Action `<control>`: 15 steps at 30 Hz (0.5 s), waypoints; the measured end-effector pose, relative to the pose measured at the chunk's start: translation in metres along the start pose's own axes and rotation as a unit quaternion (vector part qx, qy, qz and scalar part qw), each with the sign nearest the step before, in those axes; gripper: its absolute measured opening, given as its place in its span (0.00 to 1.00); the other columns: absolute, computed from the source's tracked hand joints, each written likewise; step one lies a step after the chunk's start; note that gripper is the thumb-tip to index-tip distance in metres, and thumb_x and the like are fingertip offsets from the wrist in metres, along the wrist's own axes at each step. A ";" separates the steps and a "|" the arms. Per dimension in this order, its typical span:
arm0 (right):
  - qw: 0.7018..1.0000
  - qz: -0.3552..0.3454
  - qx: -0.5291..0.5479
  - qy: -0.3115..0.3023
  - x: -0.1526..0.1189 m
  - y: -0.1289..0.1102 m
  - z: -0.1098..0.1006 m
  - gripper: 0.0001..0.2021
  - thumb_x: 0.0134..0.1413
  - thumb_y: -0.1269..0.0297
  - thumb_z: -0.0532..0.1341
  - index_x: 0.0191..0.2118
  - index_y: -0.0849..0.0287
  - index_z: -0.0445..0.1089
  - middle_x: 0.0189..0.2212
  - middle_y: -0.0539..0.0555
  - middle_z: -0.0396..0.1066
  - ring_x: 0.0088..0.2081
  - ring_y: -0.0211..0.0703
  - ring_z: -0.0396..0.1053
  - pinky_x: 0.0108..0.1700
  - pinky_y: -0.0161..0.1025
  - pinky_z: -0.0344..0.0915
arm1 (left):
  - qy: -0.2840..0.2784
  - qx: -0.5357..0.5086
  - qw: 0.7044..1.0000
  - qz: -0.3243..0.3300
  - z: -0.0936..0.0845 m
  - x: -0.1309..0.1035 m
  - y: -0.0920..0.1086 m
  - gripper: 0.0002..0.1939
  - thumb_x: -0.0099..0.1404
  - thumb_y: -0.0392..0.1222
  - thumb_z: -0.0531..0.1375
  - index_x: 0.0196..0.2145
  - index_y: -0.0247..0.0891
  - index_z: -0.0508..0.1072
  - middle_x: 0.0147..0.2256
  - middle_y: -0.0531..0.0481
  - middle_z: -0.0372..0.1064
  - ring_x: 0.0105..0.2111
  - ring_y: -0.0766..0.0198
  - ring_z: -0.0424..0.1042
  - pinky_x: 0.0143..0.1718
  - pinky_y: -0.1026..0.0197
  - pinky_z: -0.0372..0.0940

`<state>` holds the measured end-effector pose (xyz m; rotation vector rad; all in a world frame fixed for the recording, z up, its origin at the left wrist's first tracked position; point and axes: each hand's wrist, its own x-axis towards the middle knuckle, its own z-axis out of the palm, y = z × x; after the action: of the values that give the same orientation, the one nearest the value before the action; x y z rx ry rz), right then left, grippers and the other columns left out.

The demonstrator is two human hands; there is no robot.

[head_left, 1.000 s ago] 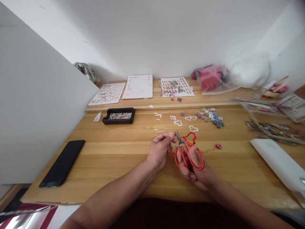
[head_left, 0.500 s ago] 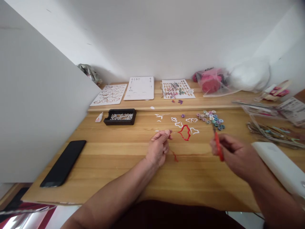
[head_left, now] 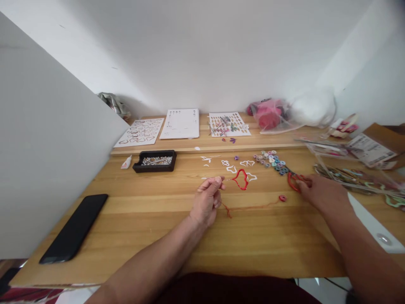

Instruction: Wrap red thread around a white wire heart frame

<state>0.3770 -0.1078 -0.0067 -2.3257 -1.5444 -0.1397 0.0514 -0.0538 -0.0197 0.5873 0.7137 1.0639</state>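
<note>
Near the middle of the table, my left hand (head_left: 206, 198) pinches the thin stem of a red thread-wrapped petal outline (head_left: 241, 180), which points away to the right. Red thread (head_left: 249, 207) hangs below that hand and runs across the wood to a small red bobbin (head_left: 282, 198). On the right, my right hand (head_left: 322, 194) has its fingers on the red handles of a pair of scissors (head_left: 295, 180). The scissors are low at the tabletop, their tips beside a cluster of pastel bobbins (head_left: 274, 160). White paper petal cutouts (head_left: 251, 176) lie just behind the red outline.
A black tray of beads (head_left: 155, 161) and a small glue bottle (head_left: 126, 162) sit at the left, with a black phone (head_left: 74, 228) nearer me. Patterned sheets (head_left: 179, 123) lie on the raised back ledge. Plastic bags (head_left: 344, 173) and a white case (head_left: 376, 226) flank my right arm.
The scissors have gone from raised and upright down to the table, further right. The red bobbin now shows on the wood. My left hand keeps its pinch; the whole view has shifted slightly.
</note>
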 end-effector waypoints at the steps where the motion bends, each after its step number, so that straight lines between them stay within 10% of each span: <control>1: 1.000 0.016 -0.012 -0.007 -0.003 -0.009 -0.004 0.14 0.53 0.57 0.58 0.30 0.60 0.78 0.24 0.65 0.74 0.25 0.55 0.68 0.27 0.45 0.52 | -0.002 0.001 1.000 0.002 0.000 0.000 0.000 0.21 0.50 0.49 0.73 0.35 0.33 0.73 0.26 0.57 0.66 0.14 0.82 0.49 0.14 0.72 0.42; 5: 0.972 0.026 0.222 -0.071 -0.029 -0.068 -0.019 0.19 0.52 0.51 0.62 0.45 0.57 0.76 0.36 0.59 0.77 0.33 0.50 0.72 0.35 0.44 0.64 | -0.007 0.003 1.000 0.001 -0.001 0.001 -0.002 0.20 0.51 0.49 0.72 0.35 0.33 0.74 0.26 0.57 0.66 0.14 0.81 0.49 0.14 0.72 0.42; 11: 0.789 0.038 0.572 -0.224 -0.061 -0.154 -0.006 0.19 0.43 0.48 0.70 0.36 0.58 0.73 0.27 0.51 0.71 0.26 0.37 0.64 0.27 0.35 0.59 | -0.025 0.054 0.997 0.040 0.002 -0.005 -0.008 0.18 0.54 0.50 0.70 0.33 0.33 0.75 0.26 0.55 0.68 0.14 0.80 0.51 0.14 0.70 0.44; 15: 0.783 0.063 0.588 -0.193 -0.060 -0.162 0.003 0.18 0.44 0.49 0.70 0.26 0.59 0.69 0.20 0.47 0.63 0.21 0.32 0.54 0.24 0.34 0.51 | -0.034 0.092 0.995 0.036 0.003 -0.009 -0.009 0.17 0.55 0.51 0.69 0.33 0.33 0.76 0.28 0.53 0.69 0.16 0.79 0.55 0.15 0.70 0.46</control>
<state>0.2054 -0.1031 0.0118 -1.4041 -1.0499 1.0833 0.0563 -0.0657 -0.0225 0.8092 0.7404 1.0473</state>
